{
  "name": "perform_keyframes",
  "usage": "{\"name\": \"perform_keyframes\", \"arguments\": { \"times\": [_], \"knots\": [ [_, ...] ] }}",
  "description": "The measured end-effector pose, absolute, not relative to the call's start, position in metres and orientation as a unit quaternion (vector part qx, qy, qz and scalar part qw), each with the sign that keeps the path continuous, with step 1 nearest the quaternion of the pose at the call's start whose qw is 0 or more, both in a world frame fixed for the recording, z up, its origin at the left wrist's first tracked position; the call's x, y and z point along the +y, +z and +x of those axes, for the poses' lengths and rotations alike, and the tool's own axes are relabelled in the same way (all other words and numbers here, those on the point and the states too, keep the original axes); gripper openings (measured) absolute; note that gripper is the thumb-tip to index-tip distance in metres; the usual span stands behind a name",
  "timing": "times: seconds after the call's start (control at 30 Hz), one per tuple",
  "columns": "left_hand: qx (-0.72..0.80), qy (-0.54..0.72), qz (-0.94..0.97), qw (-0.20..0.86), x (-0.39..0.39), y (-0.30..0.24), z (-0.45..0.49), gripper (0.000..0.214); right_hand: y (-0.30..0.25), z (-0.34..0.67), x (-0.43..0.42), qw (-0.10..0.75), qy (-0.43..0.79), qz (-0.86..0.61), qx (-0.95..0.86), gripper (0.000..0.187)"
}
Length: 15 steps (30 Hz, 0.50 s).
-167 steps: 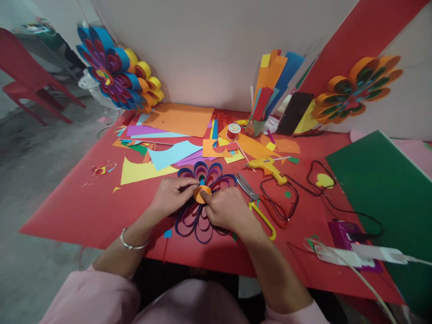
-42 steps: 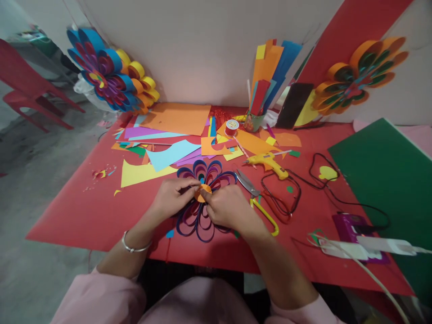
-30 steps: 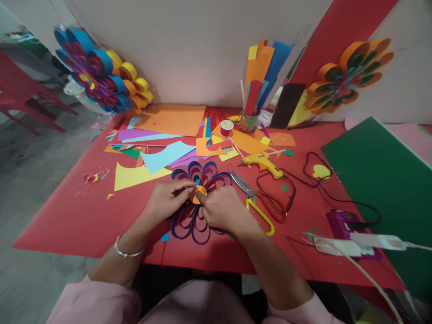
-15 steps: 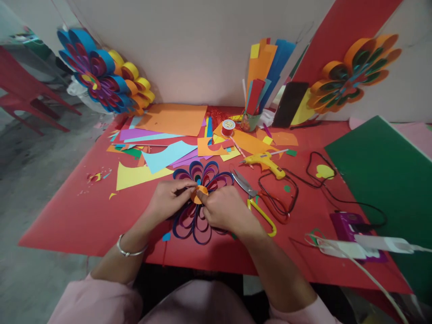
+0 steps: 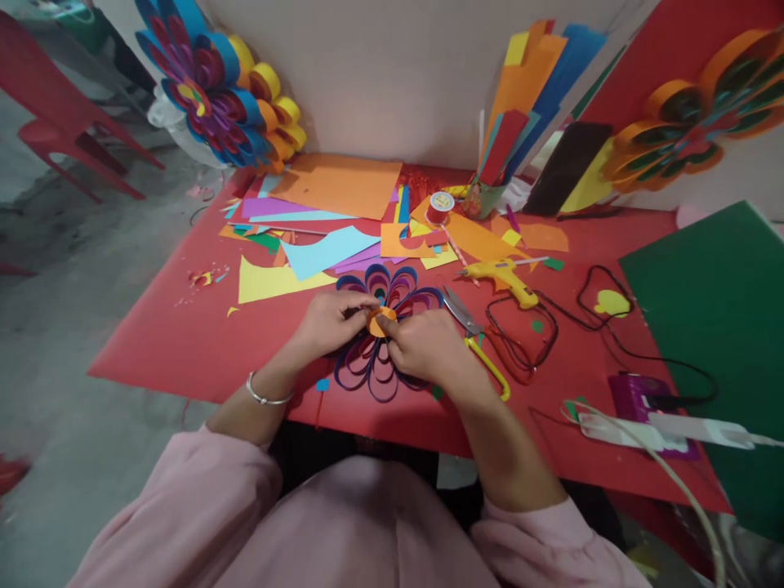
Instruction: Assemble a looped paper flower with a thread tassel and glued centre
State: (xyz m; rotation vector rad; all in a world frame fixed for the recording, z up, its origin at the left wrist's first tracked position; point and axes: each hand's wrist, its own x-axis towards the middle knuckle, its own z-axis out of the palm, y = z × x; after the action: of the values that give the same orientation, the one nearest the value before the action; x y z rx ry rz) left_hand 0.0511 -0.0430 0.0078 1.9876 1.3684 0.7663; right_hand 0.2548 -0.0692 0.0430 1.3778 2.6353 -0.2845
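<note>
A paper flower of looped dark blue, purple and red strips lies flat on the red table cover. A small orange paper disc sits at its centre. My left hand pinches the disc's left edge with thumb and forefinger. My right hand rests on the flower's right petals, fingers curled, its fingertips pressing the disc from the right. Both hands are closed on the disc.
Scissors with yellow handles lie just right of my right hand, then a yellow glue gun with black cable. Loose coloured paper sheets lie behind the flower. A green board, a power strip and finished flowers stand around.
My hands stay on the orange disc at the flower's centre with only small finger shifts. The camera has tipped down and drawn nearer, so the table sits higher in view.
</note>
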Motion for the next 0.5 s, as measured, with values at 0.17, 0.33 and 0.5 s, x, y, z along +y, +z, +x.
{"name": "perform_keyframes", "arguments": {
  "times": [0.17, 0.33, 0.5],
  "knots": [
    [0.514, 0.292, 0.749, 0.297, -0.043, 0.006, 0.051, 0.033, 0.044, 0.254, -0.070, 0.082, -0.086, 0.457, 0.882, 0.052],
    [0.513, 0.296, 0.749, 0.297, -0.043, 0.006, 0.050, 0.033, 0.041, 0.255, -0.070, 0.064, -0.084, 0.454, 0.885, 0.049],
    [0.490, 0.316, 0.747, 0.319, -0.044, 0.004, 0.051, 0.033, 0.039, 0.264, -0.071, -0.003, -0.052, 0.458, 0.887, 0.051]
  ]
}}
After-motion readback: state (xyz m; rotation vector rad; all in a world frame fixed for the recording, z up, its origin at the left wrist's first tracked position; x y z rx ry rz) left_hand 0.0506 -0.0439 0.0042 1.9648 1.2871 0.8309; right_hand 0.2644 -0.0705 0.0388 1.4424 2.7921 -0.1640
